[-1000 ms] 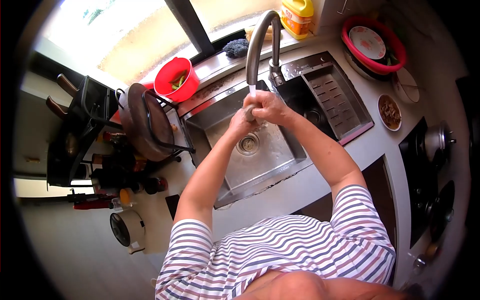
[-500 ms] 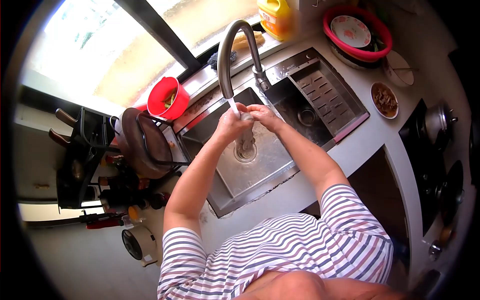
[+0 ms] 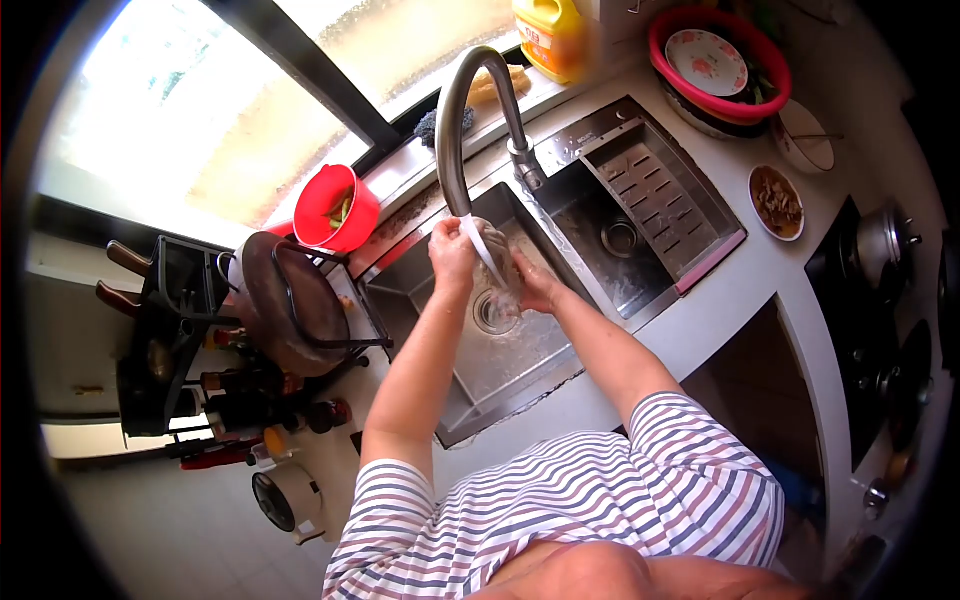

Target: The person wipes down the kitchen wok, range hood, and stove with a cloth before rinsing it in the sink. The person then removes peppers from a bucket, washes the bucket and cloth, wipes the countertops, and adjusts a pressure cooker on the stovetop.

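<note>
Over the left basin of the steel sink (image 3: pixel 520 357), my left hand (image 3: pixel 453 256) grips one edge of a limp, greyish wet cloth (image 3: pixel 497 248). My right hand (image 3: pixel 538 286) has hold of its lower right side, with some fingers hidden behind it. The cloth is spread between both hands, above the drain (image 3: pixel 496 313). From the curved tap (image 3: pixel 455 150), a stream of water runs down over the cloth.
A red container (image 3: pixel 338 208) with green pieces stands left of the tap. A yellow jug (image 3: pixel 548 40) is on the windowsill. To the right are a pink basin (image 3: pixel 715 95) holding a flowered bowl, a bowl of food (image 3: pixel 776 203) and a metal pot (image 3: pixel 880 245).
My hands have moved apart and lower. The cloth, bunched between them before, is now spread out under the water.
</note>
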`<state>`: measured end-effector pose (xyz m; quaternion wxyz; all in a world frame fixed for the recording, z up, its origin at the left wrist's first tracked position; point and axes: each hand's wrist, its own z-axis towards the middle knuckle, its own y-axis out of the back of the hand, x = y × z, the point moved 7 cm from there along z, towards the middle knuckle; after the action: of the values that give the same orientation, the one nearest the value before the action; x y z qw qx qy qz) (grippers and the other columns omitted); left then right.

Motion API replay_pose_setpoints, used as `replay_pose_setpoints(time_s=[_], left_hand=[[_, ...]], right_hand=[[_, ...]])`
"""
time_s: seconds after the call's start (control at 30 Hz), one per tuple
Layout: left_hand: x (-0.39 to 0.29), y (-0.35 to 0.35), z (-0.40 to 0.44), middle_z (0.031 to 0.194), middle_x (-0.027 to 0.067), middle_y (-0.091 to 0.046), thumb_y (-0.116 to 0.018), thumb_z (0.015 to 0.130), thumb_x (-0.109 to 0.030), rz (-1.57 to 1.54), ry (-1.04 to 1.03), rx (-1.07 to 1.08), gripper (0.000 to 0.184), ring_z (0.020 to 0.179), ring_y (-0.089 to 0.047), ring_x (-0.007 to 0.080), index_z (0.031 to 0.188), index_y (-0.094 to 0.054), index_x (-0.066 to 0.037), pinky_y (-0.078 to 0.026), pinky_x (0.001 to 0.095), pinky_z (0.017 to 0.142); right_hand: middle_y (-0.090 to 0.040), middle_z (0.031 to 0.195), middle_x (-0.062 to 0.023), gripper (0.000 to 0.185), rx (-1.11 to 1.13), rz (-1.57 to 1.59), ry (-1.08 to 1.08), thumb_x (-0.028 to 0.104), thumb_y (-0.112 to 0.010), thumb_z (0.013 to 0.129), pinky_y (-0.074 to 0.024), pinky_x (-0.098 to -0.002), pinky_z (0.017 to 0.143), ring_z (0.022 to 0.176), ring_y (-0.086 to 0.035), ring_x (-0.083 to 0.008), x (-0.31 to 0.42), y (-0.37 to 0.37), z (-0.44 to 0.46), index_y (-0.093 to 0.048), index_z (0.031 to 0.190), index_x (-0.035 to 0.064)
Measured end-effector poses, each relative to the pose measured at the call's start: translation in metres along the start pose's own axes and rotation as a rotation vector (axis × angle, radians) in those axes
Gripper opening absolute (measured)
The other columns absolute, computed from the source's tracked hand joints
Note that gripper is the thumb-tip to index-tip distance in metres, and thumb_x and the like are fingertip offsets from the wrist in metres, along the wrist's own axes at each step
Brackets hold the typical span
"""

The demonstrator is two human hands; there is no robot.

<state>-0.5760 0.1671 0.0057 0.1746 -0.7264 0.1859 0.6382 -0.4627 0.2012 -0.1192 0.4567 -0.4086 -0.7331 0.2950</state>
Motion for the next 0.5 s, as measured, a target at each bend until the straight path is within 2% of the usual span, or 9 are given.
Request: replay_pose_setpoints(time_s=[0.07,0.13,0.17,0.2,0.27,0.3,0.37,0.4,0.5], left_hand=[[0.029,0.002,-0.021,0.08,0.0062,-0.058,-0.066,0.07,-0.007,0.046,0.006,-0.057,0.029,0.066,-0.055,0.011,0.093,-0.049,0.0,-0.045,0.0234,0.058],[0.068,-0.006,-0.052,0.081,0.0052,-0.058,-0.066,0.069,-0.01,0.026,0.002,0.082,0.028,0.072,-0.054,0.0123,0.092,-0.051,-0.001,-0.046,0.0273,0.067],[0.087,-0.002,-0.065,0.084,0.0074,-0.058,-0.066,0.068,-0.012,0.3,0.004,0.107,0.027,0.074,-0.056,0.0164,0.089,-0.053,-0.002,-0.046,0.0293,0.067],[0.069,-0.005,-0.081,0.095,0.0103,-0.056,-0.067,0.065,-0.012,0.596,-0.141,0.133,0.029,0.085,-0.055,0.0249,0.09,-0.056,-0.003,-0.045,0.0341,0.075],[0.032,-0.006,-0.102,0.104,0.0121,-0.053,-0.069,0.062,-0.011,0.91,-0.463,0.218,0.034,0.098,-0.05,0.0286,0.093,-0.056,-0.003,-0.042,0.0368,0.084],[0.021,0.001,-0.106,0.107,0.0126,-0.051,-0.069,0.061,-0.011,0.91,-0.549,0.212,0.04,0.103,-0.046,0.0304,0.098,-0.055,-0.004,-0.039,0.0386,0.087],[-0.006,0.012,-0.109,0.117,0.0121,-0.047,-0.07,0.059,-0.011,1.008,-0.723,0.244,0.057,0.111,-0.042,0.0333,0.113,-0.051,-0.006,-0.034,0.0427,0.093],[-0.011,0.01,-0.107,0.124,0.0114,-0.043,-0.073,0.056,-0.014,1.107,-0.743,0.376,0.069,0.119,-0.037,0.0327,0.12,-0.046,-0.007,-0.03,0.0453,0.097],[-0.005,0.012,-0.097,0.126,0.0116,-0.043,-0.072,0.059,-0.018,1.236,-0.826,0.507,0.067,0.123,-0.035,0.0312,0.12,-0.047,-0.008,-0.027,0.0459,0.1]], right_hand=[[-0.056,0.112,-0.0066,0.065,-0.038,0.087,0.02,0.061,-0.046,0.081,-0.0457,-0.0485,0.081,0.1,-0.055,-0.0234,-0.003,-0.006,-0.004,-0.042,0.126,0.014],[-0.057,0.108,-0.0079,0.064,0.108,0.231,0.093,0.058,-0.051,0.079,-0.047,-0.045,0.081,0.096,-0.057,-0.0233,-0.002,-0.018,-0.006,-0.046,0.122,0.0101],[-0.059,0.102,-0.0093,0.054,0.061,0.23,0.119,0.047,-0.058,0.08,-0.0493,-0.0399,0.078,0.091,-0.059,-0.0226,-0.011,0.0,0.011,-0.05,0.114,0.006],[-0.059,0.102,-0.0093,0.054,0.059,0.231,0.118,0.047,-0.058,0.08,-0.0493,-0.0399,0.078,0.091,-0.059,-0.0226,-0.013,0.0,0.008,-0.05,0.114,0.006],[-0.06,0.095,-0.0101,0.041,0.028,0.082,0.144,0.033,-0.062,0.081,-0.0505,-0.0356,0.076,0.088,-0.06,-0.0214,-0.012,0.001,-0.001,-0.054,0.108,0.0035],[-0.061,0.091,-0.0097,0.029,0.011,0.084,0.081,0.021,-0.061,0.081,-0.051,-0.0311,0.065,0.08,-0.06,-0.0205,-0.014,0.004,-0.003,-0.055,0.104,0.0036],[-0.06,0.088,-0.009,0.027,0.158,0.036,0.01,0.019,-0.062,0.08,-0.0489,-0.029,0.059,0.075,-0.059,-0.0198,-0.007,-0.008,-0.011,-0.056,0.102,0.0041],[-0.06,0.086,-0.0084,0.025,0.304,-0.011,-0.056,0.016,-0.062,0.079,-0.0467,-0.0269,0.053,0.07,-0.058,-0.0191,-0.007,-0.022,-0.017,-0.056,0.101,0.0045],[-0.057,0.078,-0.0061,0.018,0.277,-0.132,-0.202,0.013,-0.062,0.076,-0.0405,-0.0237,0.045,0.061,-0.053,-0.0164,-0.014,-0.049,-0.019,-0.056,0.093,0.0074]])
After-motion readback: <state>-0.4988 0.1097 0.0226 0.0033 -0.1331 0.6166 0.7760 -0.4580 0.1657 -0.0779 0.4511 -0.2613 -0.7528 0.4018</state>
